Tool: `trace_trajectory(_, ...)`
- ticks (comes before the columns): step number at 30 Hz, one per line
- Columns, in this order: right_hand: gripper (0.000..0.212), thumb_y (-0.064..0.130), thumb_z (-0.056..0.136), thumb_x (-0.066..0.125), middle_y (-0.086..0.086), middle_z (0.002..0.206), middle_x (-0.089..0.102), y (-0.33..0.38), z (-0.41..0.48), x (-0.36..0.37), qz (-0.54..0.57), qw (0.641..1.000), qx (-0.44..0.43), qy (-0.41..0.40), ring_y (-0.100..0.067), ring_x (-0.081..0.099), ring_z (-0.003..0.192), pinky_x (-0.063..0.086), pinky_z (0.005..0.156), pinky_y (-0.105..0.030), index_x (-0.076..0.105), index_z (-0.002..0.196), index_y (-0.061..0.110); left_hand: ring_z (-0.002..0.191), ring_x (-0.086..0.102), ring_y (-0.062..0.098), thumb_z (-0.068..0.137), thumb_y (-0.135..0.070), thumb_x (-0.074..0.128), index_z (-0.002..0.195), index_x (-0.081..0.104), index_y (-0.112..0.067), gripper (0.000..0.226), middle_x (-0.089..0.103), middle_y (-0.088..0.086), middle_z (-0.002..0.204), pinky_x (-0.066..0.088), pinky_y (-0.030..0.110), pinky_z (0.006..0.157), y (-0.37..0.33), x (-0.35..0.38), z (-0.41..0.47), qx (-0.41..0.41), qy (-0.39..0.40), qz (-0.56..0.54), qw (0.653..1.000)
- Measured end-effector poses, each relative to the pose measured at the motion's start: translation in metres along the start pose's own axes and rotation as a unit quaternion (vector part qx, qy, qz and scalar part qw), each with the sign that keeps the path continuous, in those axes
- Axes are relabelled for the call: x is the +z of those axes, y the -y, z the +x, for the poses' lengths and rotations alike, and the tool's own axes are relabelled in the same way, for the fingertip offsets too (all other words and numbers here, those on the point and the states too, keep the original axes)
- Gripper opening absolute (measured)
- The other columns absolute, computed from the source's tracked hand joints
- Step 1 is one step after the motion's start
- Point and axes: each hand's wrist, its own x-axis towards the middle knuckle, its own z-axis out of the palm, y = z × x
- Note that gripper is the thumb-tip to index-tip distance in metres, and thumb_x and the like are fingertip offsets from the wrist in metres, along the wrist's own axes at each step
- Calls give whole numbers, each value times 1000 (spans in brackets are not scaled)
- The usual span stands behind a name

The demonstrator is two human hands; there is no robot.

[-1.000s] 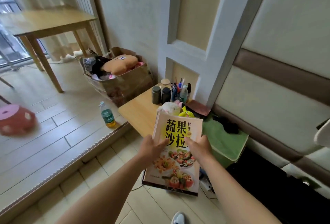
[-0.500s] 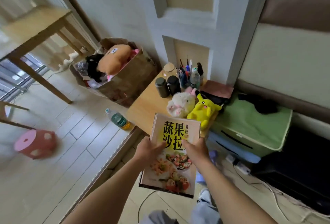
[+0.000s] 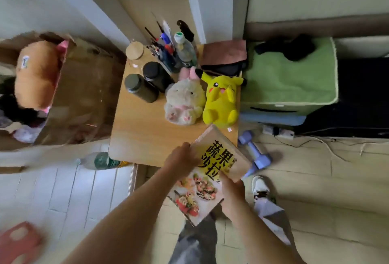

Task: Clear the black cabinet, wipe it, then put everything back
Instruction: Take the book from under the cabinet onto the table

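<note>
1. Held in both hands: a glossy paperback cookbook [image 3: 210, 171] with a yellow title panel and food photographs, cover up, at the near right corner of the pale wooden low table [image 3: 136, 137].
2. Left hand [image 3: 181, 158] curled round the book's left long edge near the far end. Right hand [image 3: 231, 188] clasping the right long edge, closer to the body.
3. Long axis slanting from near-left to far-right, with the far short end already over the table corner, just beside the yellow plush toy [image 3: 221, 99]. Cannot tell whether touching.
4. Left of that end, ahead of the left hand: bare wood in front of the white fluffy plush [image 3: 185, 101]. Probably best swung leftward and laid flat there.
5. Well apart at far right, beyond the green cloth-covered box [image 3: 290, 78]: a dark low unit [image 3: 362, 95], presumably the black cabinet. Judged mid-clearing.
</note>
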Motion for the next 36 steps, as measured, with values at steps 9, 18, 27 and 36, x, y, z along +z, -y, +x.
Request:
trace_trajectory(9,36,18,94,70,-16,111,72,-62,55,99,358,919,160,46,-32,66,108,55,93,-47,57,127,11,129,47,35,92,-40,67,150,31,-27,69,48,13,142,42,46,103,1,6,138,233,54,295,925)
trace_trajectory(18,47,13,95,69,-15,105,75,-56,87,103,370,919,135,25,-32,72,99,60,81,-48,49,138,11,132,42,37,89,-32,73,145,39,-12,69,36,13,147,40,49,110,-2,32,159,255,-1,268,929)
trace_trajectory(27,59,39,91,72,-17,111,68,-61,105,102,233,961,151,7,-33,71,99,64,64,-40,46,136,10,136,42,36,84,-26,80,149,44,-21,75,35,10,153,40,47,111,-3,34,174,234,3,221,947)
trace_trajectory(36,66,69,89,57,-18,101,68,-58,103,82,42,977,187,95,-30,73,83,63,65,-40,55,115,9,131,46,36,83,-23,79,144,49,-14,69,42,11,145,44,45,108,-7,38,170,203,-12,237,950)
